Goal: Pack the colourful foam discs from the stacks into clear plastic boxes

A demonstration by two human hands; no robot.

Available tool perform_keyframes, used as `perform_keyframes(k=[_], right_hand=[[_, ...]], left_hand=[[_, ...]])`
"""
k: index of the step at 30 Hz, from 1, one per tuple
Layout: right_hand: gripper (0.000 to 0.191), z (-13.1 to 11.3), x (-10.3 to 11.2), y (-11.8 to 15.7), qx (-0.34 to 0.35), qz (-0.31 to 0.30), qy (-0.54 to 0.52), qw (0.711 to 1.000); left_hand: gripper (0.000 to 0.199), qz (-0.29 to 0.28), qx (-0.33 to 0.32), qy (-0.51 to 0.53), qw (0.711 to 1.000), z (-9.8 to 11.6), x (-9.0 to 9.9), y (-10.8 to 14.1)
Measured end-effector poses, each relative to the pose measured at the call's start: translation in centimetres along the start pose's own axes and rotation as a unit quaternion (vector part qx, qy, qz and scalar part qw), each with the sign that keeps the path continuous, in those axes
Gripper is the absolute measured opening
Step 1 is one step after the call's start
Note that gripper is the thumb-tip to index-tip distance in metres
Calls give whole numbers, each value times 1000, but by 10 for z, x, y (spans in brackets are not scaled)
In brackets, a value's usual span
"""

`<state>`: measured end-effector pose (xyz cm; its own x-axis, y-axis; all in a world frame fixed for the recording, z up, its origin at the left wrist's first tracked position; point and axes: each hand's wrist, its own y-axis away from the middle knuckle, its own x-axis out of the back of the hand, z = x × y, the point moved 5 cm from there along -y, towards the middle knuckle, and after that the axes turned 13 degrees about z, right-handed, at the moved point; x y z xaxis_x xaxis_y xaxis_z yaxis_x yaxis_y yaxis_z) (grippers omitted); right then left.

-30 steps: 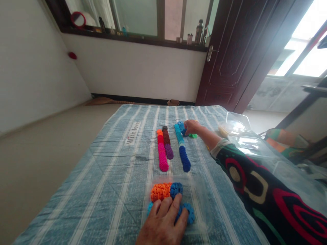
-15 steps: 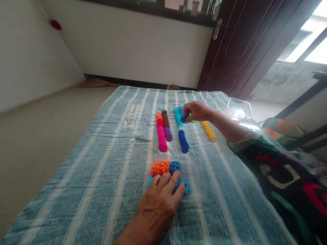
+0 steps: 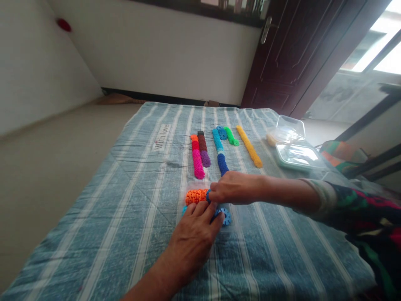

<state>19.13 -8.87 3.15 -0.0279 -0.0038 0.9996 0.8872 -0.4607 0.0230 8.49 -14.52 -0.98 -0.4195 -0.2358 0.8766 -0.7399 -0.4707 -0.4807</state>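
Observation:
My left hand (image 3: 194,234) lies palm down over a row of blue snowflake discs (image 3: 226,216) in a clear plastic container (image 3: 235,223). Its fingers curl over that row, holding it, and its fingertips reach the orange snowflake discs (image 3: 196,196) stacked behind. A light blue end (image 3: 184,210) of the near row shows left of the fingers. My right hand (image 3: 224,190) is closed at the right end of the orange stack, gripping blue discs (image 3: 208,195) that its fingers partly hide. Both hands nearly meet there.
Farther back on the striped cloth (image 3: 150,196) lie pink-red (image 3: 197,161), brown-purple (image 3: 203,148), blue (image 3: 218,144), green (image 3: 231,136) and yellow (image 3: 249,146) rows of discs. Loose blue discs (image 3: 222,133) lie beside the blue row. Clear boxes (image 3: 297,154) stand at the right.
My right hand has come from the far blue discs down to the container, bringing blue discs to the orange stack's right end. My left hand has stayed on the near row.

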Motion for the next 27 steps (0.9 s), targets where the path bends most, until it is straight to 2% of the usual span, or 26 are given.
perform_keyframes(k=[4,11,17,27], right_hand=[[14,-5,-4,1,4,2,31,999],[12,-5,-6,7,20,65,20,998],[13,-4,-15,10,4,98,21,995],[15,-6,-20,19,-76,111,0,991]], left_hand=[[28,-10,5,11,1000,0,-1,-1],[23,5,-2,8,1000,1,-2,-2],[25,-11,4,-1,1000,1,1,-4],[26,-12,0,-20,1000,2,3,-4]])
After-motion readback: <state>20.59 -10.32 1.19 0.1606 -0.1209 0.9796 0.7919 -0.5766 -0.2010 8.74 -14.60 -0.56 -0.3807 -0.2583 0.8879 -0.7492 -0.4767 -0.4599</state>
